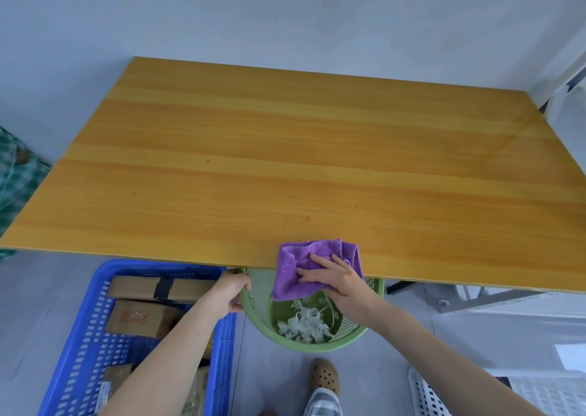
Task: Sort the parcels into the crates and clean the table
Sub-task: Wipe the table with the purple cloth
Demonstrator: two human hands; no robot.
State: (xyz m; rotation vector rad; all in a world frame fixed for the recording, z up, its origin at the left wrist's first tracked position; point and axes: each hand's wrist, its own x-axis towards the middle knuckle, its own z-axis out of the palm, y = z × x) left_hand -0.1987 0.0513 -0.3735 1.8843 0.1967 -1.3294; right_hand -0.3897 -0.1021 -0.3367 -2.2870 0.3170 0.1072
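A purple cloth [295, 273] hangs over the near edge of the wooden table [285, 162]. My right hand [333, 281] presses on it with fingers spread flat. Below the edge sits a green bin [317, 346] with white paper scraps [304, 323] inside. My left hand [233, 290] grips the bin's left rim. A blue crate [82, 336] on the floor at the left holds several brown cardboard parcels [139, 317].
A white crate [444, 396] shows at the bottom right corner. A foot in a brown perforated shoe [325, 376] stands below the bin. Green checked fabric [16, 177] lies left of the table. A white frame stands at the right.
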